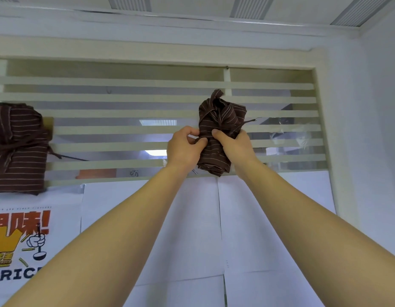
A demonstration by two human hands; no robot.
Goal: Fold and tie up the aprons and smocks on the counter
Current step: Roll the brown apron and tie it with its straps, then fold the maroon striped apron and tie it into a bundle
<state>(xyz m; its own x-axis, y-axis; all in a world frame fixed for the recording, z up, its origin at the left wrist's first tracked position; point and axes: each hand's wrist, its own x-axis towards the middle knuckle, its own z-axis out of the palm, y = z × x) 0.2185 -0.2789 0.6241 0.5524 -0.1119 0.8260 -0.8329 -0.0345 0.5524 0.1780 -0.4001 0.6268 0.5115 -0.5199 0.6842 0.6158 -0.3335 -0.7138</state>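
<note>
A folded, tied brown apron bundle (220, 122) with thin pale stripes is held up high against a window with frosted horizontal bands. My left hand (184, 145) pinches the tie around the bundle's middle from the left. My right hand (230, 142) grips the bundle from the right, thumb on its front. A loose strap end (250, 121) sticks out to the right. A second tied brown striped bundle (17, 149) hangs at the left edge of the window.
White paper sheets (192, 218) cover the wall below the window. A poster (19, 240) with orange and black lettering is at the lower left. A white wall (369, 129) closes the right side. The counter is out of view.
</note>
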